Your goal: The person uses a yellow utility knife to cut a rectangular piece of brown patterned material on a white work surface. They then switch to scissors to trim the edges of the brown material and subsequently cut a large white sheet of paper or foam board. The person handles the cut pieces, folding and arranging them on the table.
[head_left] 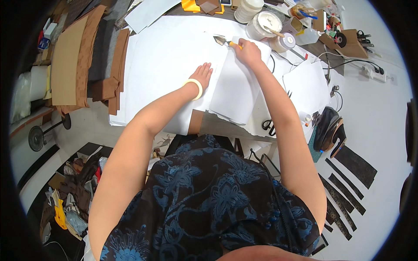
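Note:
White paper sheets point(161, 56) spread over the worktable. My left hand point(201, 76) lies flat on them, fingers stretched out, a pale bangle point(197, 89) round the wrist. Farther up and to the right, my right hand point(249, 52) is closed round the yellow handle of a small trowel-like tool point(221, 40). Its pointed metal head aims left, over or on the paper; contact cannot be told. Under my right hand and forearm is a smaller stack of white sheets point(237, 87). What the left palm covers is hidden.
Beyond my right hand stand an open white jar point(264, 25), a lidded tub point(283, 42) and a box of tools point(352, 43). Black scissors point(269, 126) lie near the front edge. Brown sheets point(72, 61) are stacked at left. Dark strips point(342, 191) hang or lie at right.

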Motion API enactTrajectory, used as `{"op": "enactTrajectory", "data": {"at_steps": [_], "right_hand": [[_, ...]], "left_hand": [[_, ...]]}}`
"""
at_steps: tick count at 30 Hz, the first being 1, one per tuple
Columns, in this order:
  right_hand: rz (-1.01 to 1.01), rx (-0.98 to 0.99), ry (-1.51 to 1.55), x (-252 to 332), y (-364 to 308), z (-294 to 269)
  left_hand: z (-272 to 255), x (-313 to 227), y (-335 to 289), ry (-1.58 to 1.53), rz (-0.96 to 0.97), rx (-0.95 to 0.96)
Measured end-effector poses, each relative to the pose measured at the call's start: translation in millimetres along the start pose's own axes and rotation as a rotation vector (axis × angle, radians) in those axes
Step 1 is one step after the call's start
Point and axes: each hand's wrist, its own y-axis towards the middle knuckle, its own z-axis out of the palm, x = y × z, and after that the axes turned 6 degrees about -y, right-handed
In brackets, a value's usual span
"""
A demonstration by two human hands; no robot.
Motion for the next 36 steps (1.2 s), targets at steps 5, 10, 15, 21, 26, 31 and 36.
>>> {"op": "enactTrajectory", "data": {"at_steps": [5,10,15,21,26,31,36], "right_hand": [[-0.062,0.087,-0.025,2.5,-9.2,-1.9],[-0.134,0.152,-0.016,10.0,-44.1,5.2],[-0.159,0.081,0.014,-0.5,-44.2,5.7],[-0.135,0.042,0.026,-9.2,-36.0,5.5],[-0.259,0.13,-0.052,-1.2,-77.3,14.2],[-0.171,0.016,-0.012,1.6,-46.8,11.6],[-0.309,0.198,-0.069,13.2,-96.6,31.8]], "left_hand": [[11.0,-19.7,-15.6,-0.054,-0.003,-0.04],[27.1,-26.4,-44.8,-0.075,-0.01,-0.054],[31.8,-42.1,-69.8,-0.173,-0.025,-0.114],[43.2,-59.1,-82.8,-0.22,-0.07,-0.17],[43.5,-68.5,-93.1,-0.276,-0.108,-0.171],[51.1,-78.1,-99.5,-0.345,-0.117,-0.215],[55.0,-88.2,-113.6,-0.408,-0.164,-0.212]]}}
